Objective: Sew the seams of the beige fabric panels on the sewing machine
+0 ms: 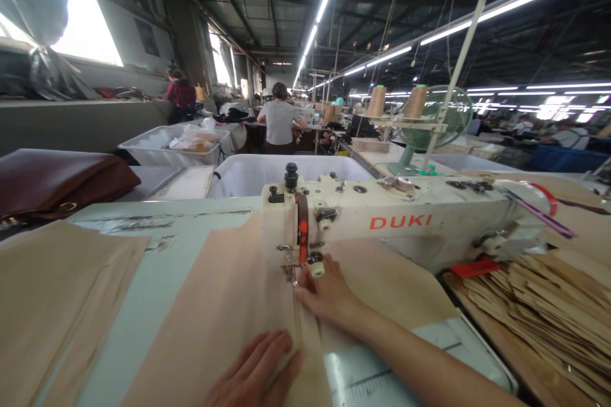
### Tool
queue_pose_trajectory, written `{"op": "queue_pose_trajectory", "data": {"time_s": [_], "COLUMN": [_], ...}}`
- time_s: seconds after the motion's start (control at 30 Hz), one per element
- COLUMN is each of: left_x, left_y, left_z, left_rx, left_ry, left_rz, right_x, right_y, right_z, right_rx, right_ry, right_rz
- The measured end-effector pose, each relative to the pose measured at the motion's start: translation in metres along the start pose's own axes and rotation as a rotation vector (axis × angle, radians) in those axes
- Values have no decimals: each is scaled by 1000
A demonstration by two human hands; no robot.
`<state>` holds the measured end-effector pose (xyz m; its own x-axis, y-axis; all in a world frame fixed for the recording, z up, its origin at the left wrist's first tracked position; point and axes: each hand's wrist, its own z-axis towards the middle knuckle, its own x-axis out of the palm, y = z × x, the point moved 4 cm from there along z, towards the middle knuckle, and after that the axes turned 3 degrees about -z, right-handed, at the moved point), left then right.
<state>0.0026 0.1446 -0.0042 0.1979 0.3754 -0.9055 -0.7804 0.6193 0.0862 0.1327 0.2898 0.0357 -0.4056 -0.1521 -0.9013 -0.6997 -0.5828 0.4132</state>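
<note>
A tan fabric piece (224, 318) lies flat on the pale green table under the needle of a white sewing machine (401, 219) marked DUKI. My left hand (255, 375) rests flat on the fabric near the front edge, fingers stretched out beside the folded seam. Just right of the presser foot (291, 272), my right hand (324, 296) lies on the fabric with its fingers pressed down on the seam edge. Neither hand lifts the cloth.
A stack of tan fabric (57, 305) sits at the left, a brown bag (57, 181) behind it. Cut tan pieces (554, 305) pile at the right. White bins (248, 175) stand behind the table. Thread cones (415, 102), a green fan (439, 117) and seated workers (279, 121) are beyond.
</note>
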Motion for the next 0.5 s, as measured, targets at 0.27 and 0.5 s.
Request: {"op": "queue_pose_trajectory", "data": {"time_s": [0.27, 0.5], "left_x": [-28, -42], "left_y": [-11, -10], "left_z": [10, 11], "left_rx": [-48, -53], "left_ry": [-26, -33], "left_rz": [-192, -137], "right_x": [26, 10], "right_y": [-8, -5], "right_z": [20, 9], "right_rx": [101, -14], "right_ry": [-91, -101], "right_rz": [-66, -81]}}
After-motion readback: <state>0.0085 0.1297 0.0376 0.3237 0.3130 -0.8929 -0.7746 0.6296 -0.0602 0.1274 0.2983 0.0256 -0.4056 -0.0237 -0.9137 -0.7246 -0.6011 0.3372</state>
